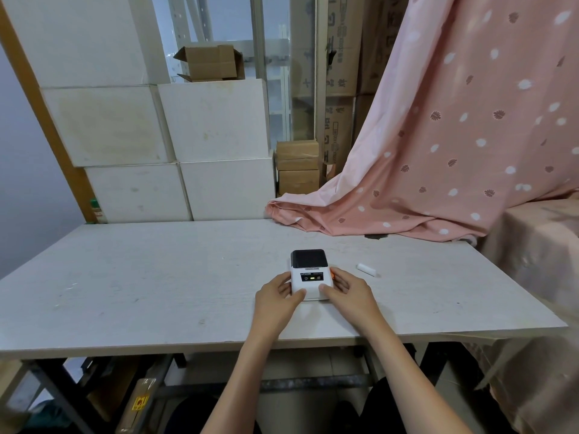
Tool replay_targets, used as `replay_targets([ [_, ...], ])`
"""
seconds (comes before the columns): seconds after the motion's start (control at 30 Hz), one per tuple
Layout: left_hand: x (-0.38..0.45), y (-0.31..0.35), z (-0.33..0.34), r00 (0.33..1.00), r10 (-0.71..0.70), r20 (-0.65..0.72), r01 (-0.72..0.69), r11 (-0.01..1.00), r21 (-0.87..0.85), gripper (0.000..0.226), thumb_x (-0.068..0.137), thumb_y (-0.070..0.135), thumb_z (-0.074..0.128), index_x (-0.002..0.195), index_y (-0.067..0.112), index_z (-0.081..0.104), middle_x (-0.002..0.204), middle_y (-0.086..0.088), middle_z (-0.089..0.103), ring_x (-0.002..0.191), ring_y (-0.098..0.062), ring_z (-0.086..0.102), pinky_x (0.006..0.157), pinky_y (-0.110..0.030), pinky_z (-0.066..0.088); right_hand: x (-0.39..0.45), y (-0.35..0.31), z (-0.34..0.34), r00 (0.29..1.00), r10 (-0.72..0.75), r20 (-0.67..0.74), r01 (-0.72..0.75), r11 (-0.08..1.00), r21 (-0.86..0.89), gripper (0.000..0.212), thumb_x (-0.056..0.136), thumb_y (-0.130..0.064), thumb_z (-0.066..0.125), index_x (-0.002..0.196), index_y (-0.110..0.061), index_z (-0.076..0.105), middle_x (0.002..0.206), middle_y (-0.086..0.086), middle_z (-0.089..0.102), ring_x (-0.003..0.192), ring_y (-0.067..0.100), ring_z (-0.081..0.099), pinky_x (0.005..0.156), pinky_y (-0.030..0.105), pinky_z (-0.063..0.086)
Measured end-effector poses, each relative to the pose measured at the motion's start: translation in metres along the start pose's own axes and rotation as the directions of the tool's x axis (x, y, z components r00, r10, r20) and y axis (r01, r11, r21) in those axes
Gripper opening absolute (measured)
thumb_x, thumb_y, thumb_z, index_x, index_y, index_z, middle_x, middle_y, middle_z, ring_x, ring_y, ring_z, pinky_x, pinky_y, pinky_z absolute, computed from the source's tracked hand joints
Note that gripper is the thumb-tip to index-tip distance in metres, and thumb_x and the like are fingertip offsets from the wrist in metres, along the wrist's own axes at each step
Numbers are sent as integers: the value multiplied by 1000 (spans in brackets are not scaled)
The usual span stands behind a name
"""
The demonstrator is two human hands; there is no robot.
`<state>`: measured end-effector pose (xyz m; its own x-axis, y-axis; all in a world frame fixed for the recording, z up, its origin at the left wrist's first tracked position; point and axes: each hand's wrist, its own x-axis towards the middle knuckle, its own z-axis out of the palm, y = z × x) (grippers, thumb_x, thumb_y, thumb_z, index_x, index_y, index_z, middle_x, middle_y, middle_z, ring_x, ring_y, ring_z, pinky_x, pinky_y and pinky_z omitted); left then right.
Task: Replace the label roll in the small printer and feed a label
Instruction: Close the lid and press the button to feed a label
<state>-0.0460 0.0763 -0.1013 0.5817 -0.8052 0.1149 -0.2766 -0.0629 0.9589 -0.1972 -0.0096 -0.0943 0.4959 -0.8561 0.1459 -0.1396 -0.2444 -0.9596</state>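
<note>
Grip: left hand (277, 297) and right hand (347, 291) cup the small printer (310, 277) from either side, thumbs on its near corners; lower centre of frame, on the table (141, 277).

Lid: apparently closed; indicator lit.

Label roll (366, 270): white cylinder just right of the printer, well clear.

Progress: judged early or final; no fed label discernible.

Hidden: printer interior, right fingertips.

table (156, 277) left half: bare, open | right: white roll (366, 269) near printer (310, 274) | rear right: pink cloth (407, 183) spills onto tabletop
</note>
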Motion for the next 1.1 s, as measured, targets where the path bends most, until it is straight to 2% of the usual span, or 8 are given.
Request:
replay_targets([
  [0.07, 0, 0, 0, 1000, 2, -2, -2, 1000, -1, 50, 85, 14, 74, 134, 15, 63, 125, 2, 71, 111, -5, 66, 90, -14, 52, 0, 2, 0, 1000, -2, 2, 2, 1000, -1, 36, 90, -15, 70, 113, -42, 62, 108, -27, 67, 101, -10, 62, 89, 13, 48],
  [0.2, 0, 0, 1, 1000, -3, 2, 3, 1000, 6, 52, 85, 15, 74, 135, 15, 61, 127, 1, 70, 115, -9, 66, 101, -27, 53, 1, 2, 0, 1000, -3, -2, 3, 1000, -5, 35, 90, -15, 70, 112, -41, 62, 108, -27, 67, 101, -10, 63, 91, 15, 49],
  [0.3, 0, 0, 1, 1000, 3, 1, -3, 1000, 17, 51, 86, 15, 73, 136, 16, 61, 127, 3, 70, 113, -6, 65, 94, -18, 51, 0, 0, 0, 1000, -1, 0, 1, 1000, -3, 36, 91, -14, 69, 112, -41, 61, 103, -32, 65, 96, -14, 61, 83, 8, 47],
  [0.37, -1, 0, 1, 1000, 5, 2, -5, 1000, 14, 51, 85, 15, 73, 135, 17, 62, 127, 3, 70, 110, -3, 65, 90, -13, 49, 0, 0, 0, 1000, 0, 0, 0, 1000, -5, 36, 91, -14, 69, 113, -41, 60, 103, -32, 65, 96, -15, 61, 85, 10, 48],
  [0.73, 1, -2, 1, 1000, 2, -1, -2, 1000, -5, 50, 84, 13, 73, 133, 15, 63, 125, 2, 72, 113, -6, 67, 97, -21, 53, -1, 1, -1, 1000, 1, -5, -1, 1000, -20, 36, 91, -14, 70, 112, -42, 59, 104, -31, 63, 95, -13, 60, 83, 7, 45],
  [0.87, 1, -1, 1, 1000, 0, 1, 0, 1000, -2, 51, 84, 14, 74, 133, 15, 63, 124, 3, 71, 112, -6, 67, 92, -15, 52, -1, 0, -1, 1000, 3, -5, -3, 1000, -23, 36, 91, -14, 70, 109, -42, 56, 99, -37, 59, 90, -16, 59, 77, 4, 44],
  [0.97, 0, -1, 1, 1000, 4, -1, -4, 1000, 0, 50, 83, 14, 73, 133, 16, 64, 124, 3, 72, 111, -5, 66, 87, -10, 51, 0, 0, -1, 1000, 1, -4, -2, 1000, -23, 36, 91, -14, 70, 108, -43, 57, 100, -35, 61, 92, -15, 60, 82, 8, 45],
  [1.1, 1, -2, 1, 1000, -3, 5, 3, 1000, -10, 51, 83, 15, 74, 133, 16, 63, 124, 3, 71, 113, -6, 66, 98, -23, 53, 1, 2, 0, 1000, -1, -11, 1, 1000, -16, 34, 92, -15, 69, 110, -43, 60, 108, -26, 65, 102, -7, 61, 93, 18, 48],
])
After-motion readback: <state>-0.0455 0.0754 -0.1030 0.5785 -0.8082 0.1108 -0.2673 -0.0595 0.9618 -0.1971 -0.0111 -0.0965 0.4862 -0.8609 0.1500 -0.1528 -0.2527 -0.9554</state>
